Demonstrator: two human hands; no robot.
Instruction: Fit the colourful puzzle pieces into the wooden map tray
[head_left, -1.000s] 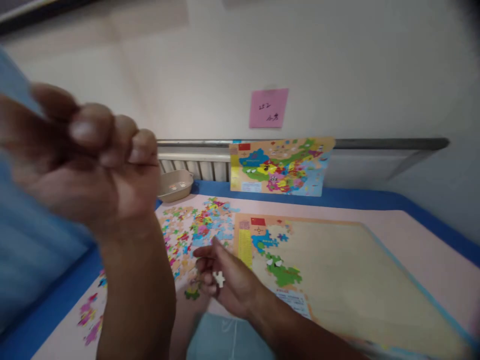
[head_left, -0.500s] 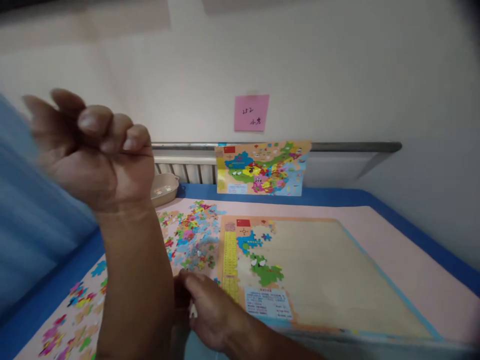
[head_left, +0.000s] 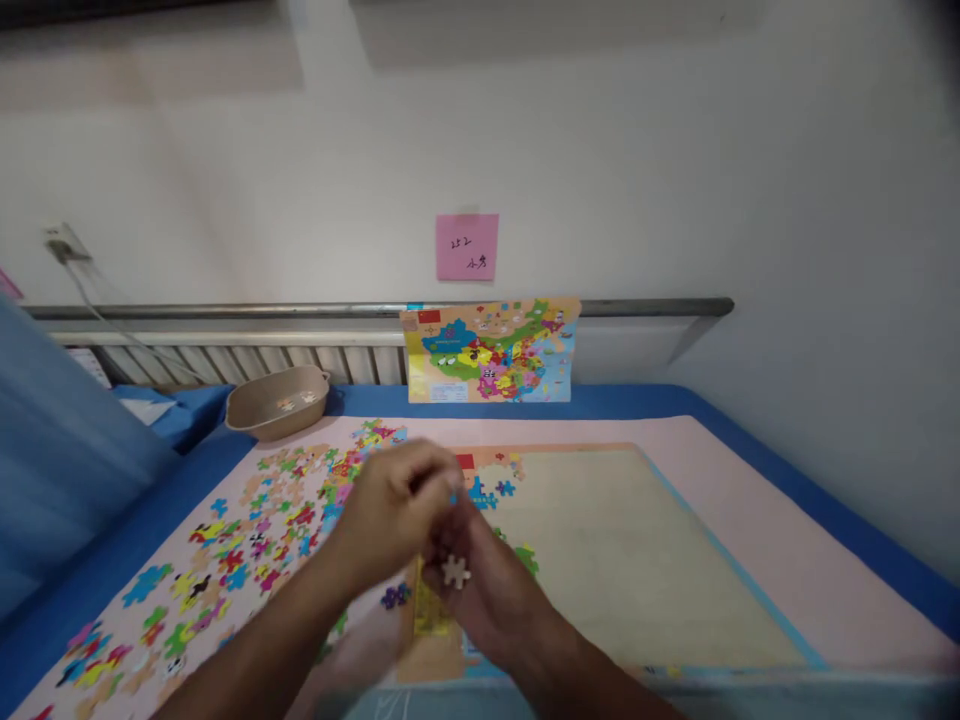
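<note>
Over the left side of the puzzle board (head_left: 600, 560), my two hands are together. My right hand (head_left: 499, 600) is cupped, palm turned up, around a small pale jigsaw piece (head_left: 455, 572); darker bits beside it are hard to make out. My left hand (head_left: 394, 510) is closed in a pinch at the right hand's fingertips, blurred, and whatever it holds is hidden. A dark purple jigsaw piece (head_left: 396, 596) lies near the board's left edge. Behind my hands, blue joined pieces (head_left: 484, 492) and a bit of green picture (head_left: 527, 558) show on the board.
Many loose jigsaw pieces (head_left: 259, 540) spread over the pink sheet on the left. A beige basin (head_left: 277, 402) with a few pieces stands at the back left. The reference map picture (head_left: 491, 350) hangs from the metal rail (head_left: 652, 307), under a pink note (head_left: 466, 247). A blue curtain (head_left: 67, 470) hangs at left.
My left hand has come down from its raised spot at the left to meet my right hand. My right hand has risen and turned palm up. The view has swung left, uncovering the basin.
</note>
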